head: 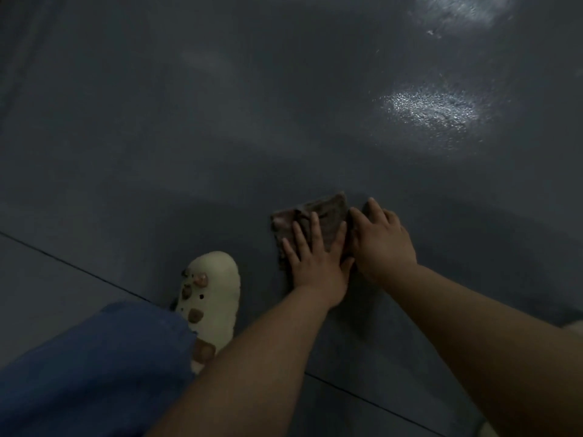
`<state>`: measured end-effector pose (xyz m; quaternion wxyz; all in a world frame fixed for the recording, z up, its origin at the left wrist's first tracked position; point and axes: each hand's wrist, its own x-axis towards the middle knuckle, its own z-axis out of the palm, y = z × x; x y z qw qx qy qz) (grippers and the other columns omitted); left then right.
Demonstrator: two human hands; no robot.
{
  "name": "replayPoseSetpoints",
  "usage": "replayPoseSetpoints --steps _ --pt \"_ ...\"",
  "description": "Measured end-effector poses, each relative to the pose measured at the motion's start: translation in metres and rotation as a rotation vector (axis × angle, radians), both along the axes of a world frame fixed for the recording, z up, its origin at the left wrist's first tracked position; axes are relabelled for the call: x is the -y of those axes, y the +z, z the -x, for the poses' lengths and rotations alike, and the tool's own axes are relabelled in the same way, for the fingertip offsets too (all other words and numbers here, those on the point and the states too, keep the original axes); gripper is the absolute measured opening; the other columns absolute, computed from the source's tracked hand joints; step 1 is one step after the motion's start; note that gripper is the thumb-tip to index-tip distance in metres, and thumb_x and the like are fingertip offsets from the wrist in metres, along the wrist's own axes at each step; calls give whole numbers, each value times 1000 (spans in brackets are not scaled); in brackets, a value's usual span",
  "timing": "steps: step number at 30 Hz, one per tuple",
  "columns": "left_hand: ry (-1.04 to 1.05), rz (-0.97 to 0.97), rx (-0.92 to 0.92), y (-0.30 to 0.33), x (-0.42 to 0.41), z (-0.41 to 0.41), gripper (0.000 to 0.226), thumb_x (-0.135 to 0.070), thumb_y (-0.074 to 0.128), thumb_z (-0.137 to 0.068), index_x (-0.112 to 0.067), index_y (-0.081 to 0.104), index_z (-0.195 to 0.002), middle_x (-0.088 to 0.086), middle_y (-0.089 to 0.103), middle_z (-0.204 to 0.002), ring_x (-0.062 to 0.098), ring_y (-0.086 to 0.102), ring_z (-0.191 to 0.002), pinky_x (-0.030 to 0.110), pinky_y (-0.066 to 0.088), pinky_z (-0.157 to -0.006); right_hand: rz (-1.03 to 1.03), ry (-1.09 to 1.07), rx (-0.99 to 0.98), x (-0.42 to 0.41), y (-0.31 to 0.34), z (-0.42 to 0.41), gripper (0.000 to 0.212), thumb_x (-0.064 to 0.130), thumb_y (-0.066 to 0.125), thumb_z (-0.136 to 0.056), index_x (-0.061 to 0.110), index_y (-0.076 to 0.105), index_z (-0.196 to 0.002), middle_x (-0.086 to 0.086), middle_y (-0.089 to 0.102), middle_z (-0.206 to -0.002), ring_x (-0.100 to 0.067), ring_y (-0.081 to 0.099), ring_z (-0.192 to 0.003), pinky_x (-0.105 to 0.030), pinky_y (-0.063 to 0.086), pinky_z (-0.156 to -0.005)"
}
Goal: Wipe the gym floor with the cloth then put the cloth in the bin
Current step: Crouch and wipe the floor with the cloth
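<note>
Both hands lie flat on a brownish, crumpled cloth [328, 220] that is spread on the dark grey-blue gym floor [220, 137], a little ahead of the person and slightly to the right of the middle of the view. The left hand [315, 263] presses down on the cloth's near half with its fingers straight and fanned apart, palm on the fabric, nothing gripped. The right hand [381, 241] sits just beside it, touching it at the thumb side, and covers the cloth's right edge; its fingers are extended and only gently bent, reaching past the fabric so that the fingertips [372, 201] meet the bare floor, and it too holds nothing in a curl. The far left corner of the cloth shows uncovered beyond the left hand's fingers. Near the cloth, to its left and closer to the person, a pale clog-style shoe [209, 294] decorated with small charms stands on the floor, with a blue trouser leg [94, 367] above it. A thin dark seam line [79, 268] runs diagonally across the floor behind the shoe. Further ahead to the right, two bright patches of reflected light [429, 107] glint on the floor surface.
</note>
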<state>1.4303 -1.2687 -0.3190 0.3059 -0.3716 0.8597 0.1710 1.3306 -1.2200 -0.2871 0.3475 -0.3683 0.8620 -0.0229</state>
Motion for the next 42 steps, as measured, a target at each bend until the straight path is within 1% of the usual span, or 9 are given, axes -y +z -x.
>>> replayPoseSetpoints --steps 6,14,20,25,28,33,35,38,42 --pt "-69 -21 13 4 31 -3 62 -57 21 -97 -45 -18 -144 3 -37 -150 36 -29 -139 59 -17 -108 63 -54 15 4 6 -12 50 36 30 -101 26 20 -149 -7 6 -159 -33 18 -140 -42 31 -107" --pt "145 75 -31 -2 115 -8 63 -54 24 -98 -41 -14 -147 4 -30 -154 35 -22 -142 58 -9 -111 62 15 4 40 -2 -10 49 34 30 -102 25 23 -149 -7 7 -159 -32 17 -140 -41 28 -108" --pt "617 168 22 -13 206 -77 61 -54 23 -98 -41 -10 -148 1 -26 -156 36 -18 -143 55 -5 -113 21 88 -8 53 -11 -17 51 38 28 -102 27 16 -151 -5 1 -160 -34 7 -143 -42 22 -113" --pt "1049 224 -7 -12 203 -114 59 -49 24 -100 -37 -4 -150 3 -20 -157 37 -14 -143 53 -6 -114 31 97 -67 49 -16 -21 51 37 27 -101 28 17 -150 -4 2 -160 -33 8 -142 -42 22 -112" --pt "1000 250 -32 -12 167 -93 58 -46 26 -100 -36 -1 -151 9 -18 -157 39 -12 -143 54 -4 -113 36 73 -98 52 -18 -25 51 37 29 -100 29 19 -149 -4 4 -160 -34 11 -141 -41 22 -111" --pt "409 206 -87 -14 119 -52 61 -50 29 -98 -41 -4 -149 14 -22 -155 45 -15 -141 60 -6 -111 18 26 -115 55 -22 -34 52 39 27 -100 29 16 -150 -4 0 -160 -35 6 -143 -43 17 -114" --pt "303 185 -97 -15 140 -48 61 -52 27 -98 -44 -7 -148 12 -25 -155 43 -17 -141 60 -8 -110 20 33 -134 54 -23 -35 53 40 27 -100 29 15 -150 -5 0 -160 -35 6 -143 -43 16 -114" --pt "295 194 -109 -16 185 -56 61 -54 26 -98 -44 -8 -147 7 -25 -156 38 -18 -142 59 -7 -111 13 37 -134 51 -24 -34 54 38 29 -100 29 13 -151 -4 -1 -160 -34 5 -144 -43 15 -115" --pt "494 227 -69 -18 231 -76 59 -53 23 -99 -41 -7 -148 3 -23 -156 35 -17 -143 57 -5 -114 3 55 -134 49 -23 -34 55 37 28 -100 30 9 -151 -3 -5 -160 -33 2 -144 -42 13 -116"
